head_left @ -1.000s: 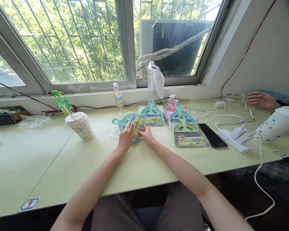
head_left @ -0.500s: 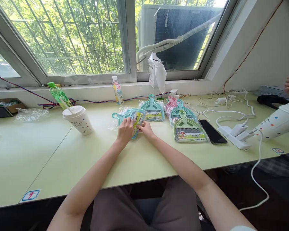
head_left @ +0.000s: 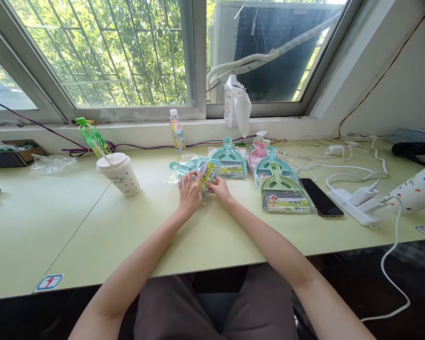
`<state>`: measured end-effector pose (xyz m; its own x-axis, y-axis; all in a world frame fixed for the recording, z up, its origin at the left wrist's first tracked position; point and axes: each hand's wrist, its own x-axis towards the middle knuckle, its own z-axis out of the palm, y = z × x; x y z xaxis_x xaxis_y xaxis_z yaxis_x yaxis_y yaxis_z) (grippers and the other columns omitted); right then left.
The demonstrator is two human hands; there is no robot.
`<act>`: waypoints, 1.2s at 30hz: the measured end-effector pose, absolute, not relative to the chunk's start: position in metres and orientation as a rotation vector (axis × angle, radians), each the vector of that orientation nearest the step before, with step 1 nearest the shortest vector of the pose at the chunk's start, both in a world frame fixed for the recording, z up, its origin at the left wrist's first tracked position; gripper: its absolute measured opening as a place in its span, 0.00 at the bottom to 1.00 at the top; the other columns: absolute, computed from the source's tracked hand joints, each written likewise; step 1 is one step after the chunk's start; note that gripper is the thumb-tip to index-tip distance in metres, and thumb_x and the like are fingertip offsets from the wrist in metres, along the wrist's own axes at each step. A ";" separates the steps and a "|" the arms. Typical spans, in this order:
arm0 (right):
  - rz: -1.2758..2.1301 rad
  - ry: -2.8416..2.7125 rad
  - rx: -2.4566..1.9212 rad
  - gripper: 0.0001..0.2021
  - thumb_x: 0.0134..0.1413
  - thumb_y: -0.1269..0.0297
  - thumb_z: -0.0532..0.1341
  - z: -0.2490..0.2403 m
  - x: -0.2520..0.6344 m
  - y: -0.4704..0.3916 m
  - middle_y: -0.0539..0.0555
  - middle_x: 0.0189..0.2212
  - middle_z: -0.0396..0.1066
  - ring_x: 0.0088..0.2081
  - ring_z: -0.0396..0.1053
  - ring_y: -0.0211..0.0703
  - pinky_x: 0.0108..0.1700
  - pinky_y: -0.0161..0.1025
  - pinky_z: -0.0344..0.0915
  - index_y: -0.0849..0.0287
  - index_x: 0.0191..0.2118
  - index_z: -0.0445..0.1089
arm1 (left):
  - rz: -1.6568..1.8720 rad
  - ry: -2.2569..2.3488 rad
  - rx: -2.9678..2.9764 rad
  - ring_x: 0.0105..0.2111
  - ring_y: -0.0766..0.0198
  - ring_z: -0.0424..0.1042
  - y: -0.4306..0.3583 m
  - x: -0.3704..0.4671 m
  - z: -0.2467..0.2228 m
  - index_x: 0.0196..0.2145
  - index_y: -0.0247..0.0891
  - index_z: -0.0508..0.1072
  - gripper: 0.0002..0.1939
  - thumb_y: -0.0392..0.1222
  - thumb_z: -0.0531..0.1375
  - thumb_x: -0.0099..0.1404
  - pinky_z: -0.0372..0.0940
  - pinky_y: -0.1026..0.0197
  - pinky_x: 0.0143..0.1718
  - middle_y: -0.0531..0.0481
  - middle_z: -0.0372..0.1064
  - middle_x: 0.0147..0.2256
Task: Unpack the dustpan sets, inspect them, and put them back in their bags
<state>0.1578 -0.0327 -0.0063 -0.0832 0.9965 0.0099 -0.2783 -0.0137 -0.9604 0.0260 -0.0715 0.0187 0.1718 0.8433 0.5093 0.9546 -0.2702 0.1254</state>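
Handling a wrapped turquoise dustpan-and-brush set (head_left: 204, 168) between the worktop's (head_left: 205, 241) near and far edges, handle pointing left, label card (head_left: 208, 175) tilted up. Pinching the label end with the right hand (head_left: 221, 189), thumb and fingers clamped; laying the left hand's (head_left: 190, 191) fingers over the near side, with no telling whether gripped underneath. Apparently at the step of steadying and adjusting the pack; for any next move, likely needing an even two-handed hold on slippery wrap. Lying beyond, nearer the far edge: a second turquoise set (head_left: 230, 160). Heaped rightward: more sets, including a green one (head_left: 286, 194) beside a black smartphone (head_left: 320, 197).
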 end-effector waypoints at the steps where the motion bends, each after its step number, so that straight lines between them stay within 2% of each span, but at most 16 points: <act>1: 1.388 -1.055 -0.973 0.18 0.45 0.65 0.72 -0.007 0.158 -0.032 0.54 0.35 0.79 0.35 0.78 0.44 0.44 0.46 0.77 0.60 0.42 0.70 | -0.720 -1.715 -2.227 0.56 0.49 0.62 -0.071 0.026 0.018 0.66 0.38 0.59 0.36 0.26 0.51 0.60 0.50 0.43 0.65 0.38 0.63 0.55; 3: 1.376 -1.051 -0.996 0.17 0.47 0.66 0.71 -0.008 0.160 -0.031 0.54 0.36 0.79 0.35 0.77 0.42 0.43 0.43 0.77 0.60 0.43 0.69 | -0.685 -1.624 -2.259 0.56 0.50 0.62 -0.071 0.024 0.018 0.66 0.39 0.59 0.35 0.26 0.49 0.62 0.46 0.42 0.66 0.39 0.64 0.55; 4: 1.369 -1.046 -1.010 0.16 0.48 0.68 0.70 -0.008 0.161 -0.030 0.54 0.36 0.79 0.35 0.77 0.41 0.42 0.42 0.77 0.60 0.43 0.69 | -0.665 -1.590 -2.290 0.56 0.51 0.63 -0.071 0.024 0.017 0.66 0.40 0.60 0.34 0.26 0.49 0.63 0.48 0.42 0.65 0.40 0.64 0.55; 7: 1.384 -1.046 -1.038 0.15 0.50 0.72 0.67 -0.008 0.164 -0.030 0.54 0.36 0.79 0.33 0.76 0.39 0.38 0.37 0.76 0.61 0.45 0.69 | -0.667 -1.613 -2.390 0.53 0.52 0.66 -0.069 0.024 0.017 0.62 0.43 0.66 0.29 0.27 0.49 0.65 0.64 0.50 0.55 0.41 0.65 0.54; 10: 1.468 -1.102 -1.026 0.16 0.47 0.73 0.69 -0.007 0.166 -0.030 0.55 0.36 0.79 0.32 0.76 0.39 0.35 0.36 0.75 0.62 0.45 0.71 | -0.875 -1.771 -2.383 0.50 0.55 0.68 -0.066 0.024 0.017 0.57 0.42 0.73 0.27 0.27 0.50 0.65 0.69 0.56 0.45 0.42 0.62 0.57; 14: 1.512 -1.225 -1.028 0.20 0.45 0.71 0.71 -0.006 0.165 -0.031 0.56 0.37 0.79 0.32 0.77 0.41 0.35 0.37 0.75 0.62 0.47 0.71 | -1.218 -1.913 -2.332 0.51 0.57 0.68 -0.056 0.019 0.015 0.52 0.39 0.76 0.26 0.25 0.50 0.62 0.69 0.54 0.51 0.41 0.61 0.57; 17: 1.533 -1.277 -1.027 0.26 0.44 0.69 0.72 -0.007 0.163 -0.032 0.55 0.36 0.80 0.33 0.77 0.42 0.36 0.39 0.76 0.61 0.51 0.69 | -1.367 -1.990 -2.321 0.54 0.56 0.66 -0.049 0.014 0.014 0.50 0.37 0.78 0.23 0.27 0.49 0.65 0.68 0.52 0.53 0.40 0.61 0.55; 21: 1.563 -1.303 -0.979 0.33 0.43 0.68 0.73 -0.008 0.161 -0.034 0.50 0.29 0.78 0.30 0.77 0.42 0.33 0.37 0.75 0.59 0.57 0.64 | -1.213 -1.943 -2.292 0.55 0.51 0.63 -0.050 0.013 0.015 0.52 0.39 0.76 0.17 0.41 0.55 0.69 0.64 0.49 0.56 0.39 0.61 0.52; 24: 1.562 -1.307 -0.973 0.33 0.43 0.68 0.73 -0.008 0.160 -0.034 0.48 0.26 0.77 0.28 0.76 0.41 0.31 0.35 0.74 0.60 0.57 0.64 | -1.013 -1.857 -2.348 0.50 0.53 0.67 -0.055 0.015 0.015 0.57 0.37 0.72 0.20 0.36 0.53 0.69 0.66 0.51 0.52 0.38 0.62 0.48; 28: 1.555 -1.320 -0.980 0.33 0.45 0.70 0.71 -0.008 0.161 -0.034 0.49 0.28 0.78 0.29 0.76 0.41 0.32 0.36 0.75 0.59 0.58 0.64 | -1.010 -1.758 -2.398 0.44 0.58 0.70 -0.055 0.015 0.013 0.58 0.37 0.70 0.24 0.30 0.47 0.68 0.69 0.57 0.45 0.40 0.63 0.48; 36: 1.562 -1.333 -0.989 0.31 0.46 0.71 0.69 -0.006 0.161 -0.036 0.49 0.28 0.77 0.30 0.77 0.42 0.32 0.36 0.74 0.59 0.59 0.63 | -0.954 -1.721 -2.417 0.43 0.59 0.70 -0.054 0.010 0.015 0.57 0.37 0.70 0.22 0.30 0.49 0.69 0.69 0.59 0.42 0.40 0.62 0.48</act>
<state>0.1607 -0.0364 -0.0061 -0.3396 0.9394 -0.0466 -0.1013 -0.0858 -0.9912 0.0104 -0.0539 0.0153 0.2032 0.8485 0.4886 0.8639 -0.3902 0.3185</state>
